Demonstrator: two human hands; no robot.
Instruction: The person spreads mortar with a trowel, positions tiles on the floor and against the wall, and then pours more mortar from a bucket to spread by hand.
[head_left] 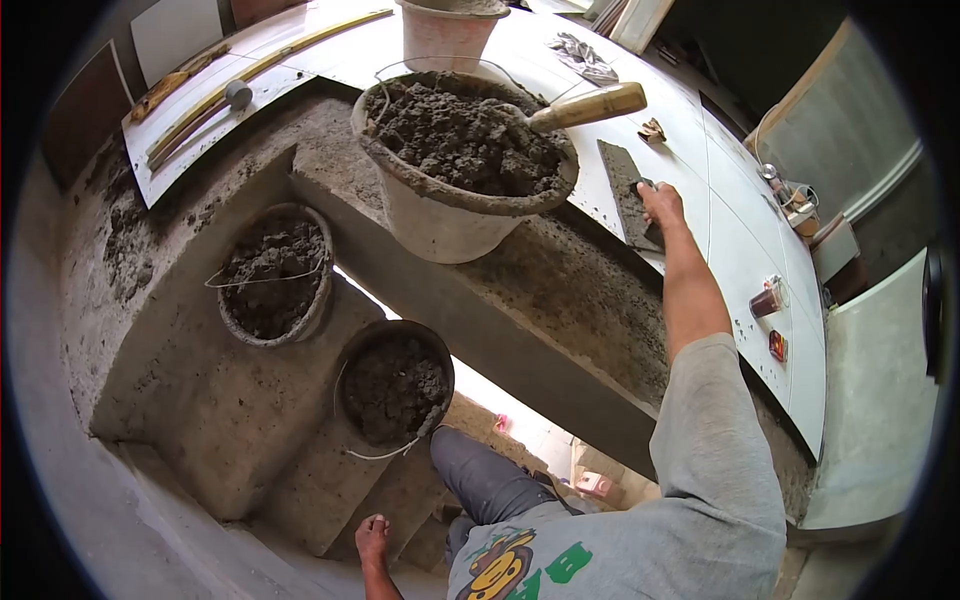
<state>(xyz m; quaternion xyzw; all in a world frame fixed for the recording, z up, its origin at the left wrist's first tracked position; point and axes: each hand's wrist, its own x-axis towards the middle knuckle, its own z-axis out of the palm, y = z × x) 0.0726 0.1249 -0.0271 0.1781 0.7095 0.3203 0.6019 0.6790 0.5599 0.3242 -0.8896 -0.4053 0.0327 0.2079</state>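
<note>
My right hand (pixel 662 205) is closed on the handle of a long flat trowel (pixel 626 190), which lies on the white floor at the right. Low in the view, my left hand (pixel 373 535) hangs with its fingers curled; whether it holds anything is too small to tell. A large bucket of dark mortar (pixel 440 225) stands on the concrete ledge, left of my right hand. A wooden-handled tool (pixel 590 107) is stuck in that mortar. Two more mortar buckets, one pale (pixel 322 300) and one black (pixel 447 362), stand lower on the steps.
Concrete steps (pixel 230 420) descend beside a long ledge (pixel 570 290). On the white floor (pixel 740 230) are a crumpled cloth (pixel 583 58), a cup of dark drink (pixel 768 297), a red packet (pixel 778 346) and long yellow strips (pixel 290 50). Another bucket (pixel 447 38) stands behind.
</note>
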